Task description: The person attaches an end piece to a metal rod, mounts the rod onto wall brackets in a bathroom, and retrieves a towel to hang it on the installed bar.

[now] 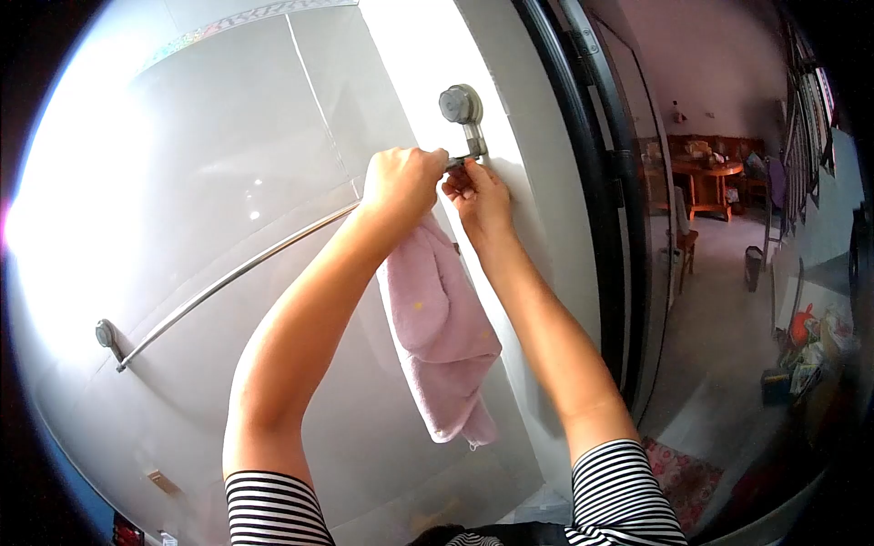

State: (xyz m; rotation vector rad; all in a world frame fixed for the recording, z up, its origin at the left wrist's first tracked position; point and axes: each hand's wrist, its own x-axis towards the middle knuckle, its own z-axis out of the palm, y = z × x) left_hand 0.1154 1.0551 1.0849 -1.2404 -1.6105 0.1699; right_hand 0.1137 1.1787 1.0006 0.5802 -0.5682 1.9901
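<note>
Gripping a slanting rail
Left hand clamps its upper end; right hand, just beside, pinches the bracket's foot.

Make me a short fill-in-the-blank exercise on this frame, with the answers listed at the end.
1. The towel hanging below the left hand is ____ in colour.
2. As pictured, both that hand and the right hand are nearer the rail's ____ (left or right) end.
3. The right sleeve is patterned with black and white ____.

Missing words: pink; right; stripes.
</note>
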